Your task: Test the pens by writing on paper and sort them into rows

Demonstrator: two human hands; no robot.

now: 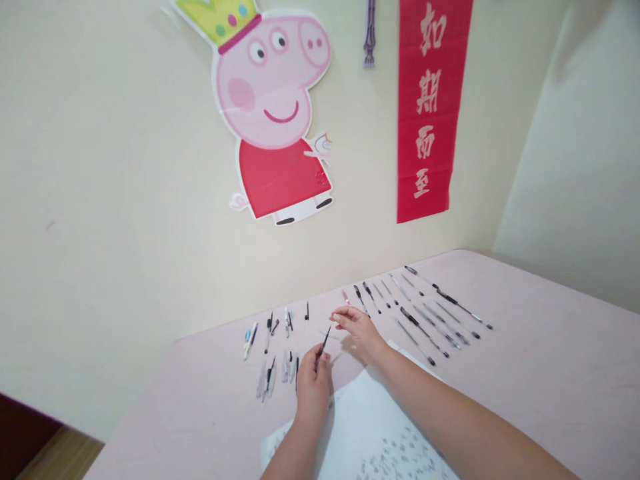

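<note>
My left hand is closed round a slim dark pen, whose thin end points up and away from me. Just above and to the right of that end is my right hand. Its thumb and fingertips are pinched together; whether something small is between them cannot be made out. Beneath my forearms lies a white sheet of paper with rows of handwritten marks. Left of my hands, pens and pen parts lie in small groups. To the right, several black and clear pens are spread side by side in two slanting rows.
The pinkish table meets a pale wall along its back edge. A cartoon pig cutout and a red paper banner with characters hang there. A red-pink pen lies behind my right hand.
</note>
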